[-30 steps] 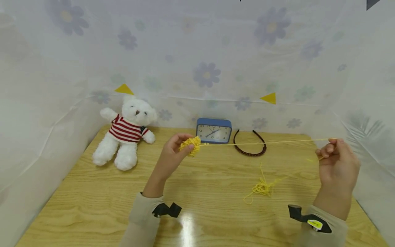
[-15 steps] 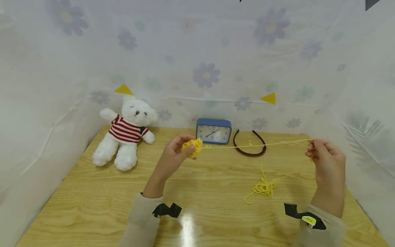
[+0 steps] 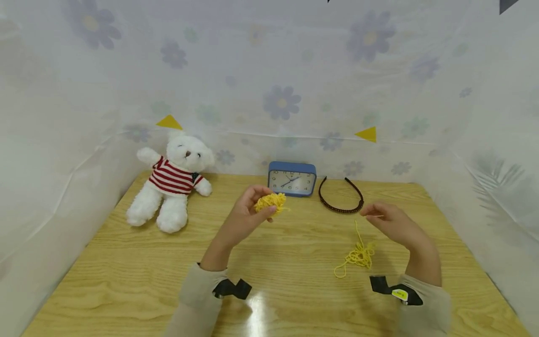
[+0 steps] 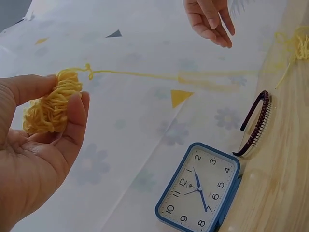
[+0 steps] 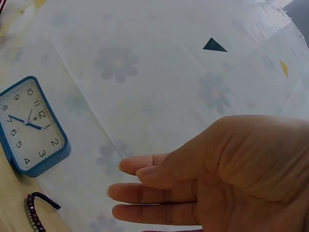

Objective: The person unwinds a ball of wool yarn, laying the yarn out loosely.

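A small wound bundle of yellow yarn point(image 3: 270, 202) is pinched between the thumb and fingers of my left hand point(image 3: 245, 216). From its top a loose strand point(image 4: 135, 74) runs sideways in the left wrist view, its far end blurred. My right hand point(image 3: 396, 223) hovers over the table, right of the bundle. Its fingers point(image 5: 149, 193) are fairly straight, and the right wrist view shows no yarn between them. A short pale line lies by these fingers in the head view, too small to identify. Below them, a loose yellow yarn tangle point(image 3: 359, 256) lies on the table.
At the table's back stand a blue alarm clock point(image 3: 292, 179) and, to its right, a dark beaded headband point(image 3: 342, 211). A white teddy bear point(image 3: 171, 183) in a striped shirt sits at the left. A flowered sheet point(image 3: 236, 93) hangs behind the wooden table point(image 3: 126, 290).
The right hand has moved left and lower, and its fingers have let go of the strand, which was stretched between the hands. The left hand has shifted slightly right with the yarn bundle.
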{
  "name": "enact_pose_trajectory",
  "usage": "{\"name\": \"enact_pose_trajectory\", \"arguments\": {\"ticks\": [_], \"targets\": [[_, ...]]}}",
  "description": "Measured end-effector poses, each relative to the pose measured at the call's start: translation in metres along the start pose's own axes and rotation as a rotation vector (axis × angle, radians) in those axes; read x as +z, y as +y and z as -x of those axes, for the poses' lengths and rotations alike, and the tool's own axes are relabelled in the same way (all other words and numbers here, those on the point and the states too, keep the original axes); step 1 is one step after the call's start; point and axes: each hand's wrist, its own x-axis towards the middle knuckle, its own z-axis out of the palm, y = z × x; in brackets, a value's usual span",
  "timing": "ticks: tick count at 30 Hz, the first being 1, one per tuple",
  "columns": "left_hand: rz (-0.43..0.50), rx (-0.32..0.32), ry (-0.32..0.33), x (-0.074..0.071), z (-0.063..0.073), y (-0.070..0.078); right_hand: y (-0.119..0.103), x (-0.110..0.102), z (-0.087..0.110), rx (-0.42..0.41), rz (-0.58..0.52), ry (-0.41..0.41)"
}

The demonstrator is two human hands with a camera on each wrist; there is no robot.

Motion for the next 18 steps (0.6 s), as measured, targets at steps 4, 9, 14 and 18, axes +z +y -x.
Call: {"name": "enact_pose_trajectory", "arguments": {"ticks": [4, 9, 14, 18], "targets": [[-0.013, -0.03, -0.006, 0.005, -0.001, 0.0, -0.012, 0.011, -0.007, -0.068, -0.008, -0.027], [0.003, -0.013, -0.059, 0.009, -0.001, -0.002, -0.036, 0.028, -0.016, -0.175, -0.032, -0.003], [0.048, 0.006, -0.118, 0.012, -0.002, -0.003, -0.057, 0.046, -0.021, -0.363, -0.197, -0.07], [0.048, 0.03, -0.143, 0.014, -0.002, -0.004, -0.067, 0.06, -0.025, -0.47, -0.352, -0.181]]}}
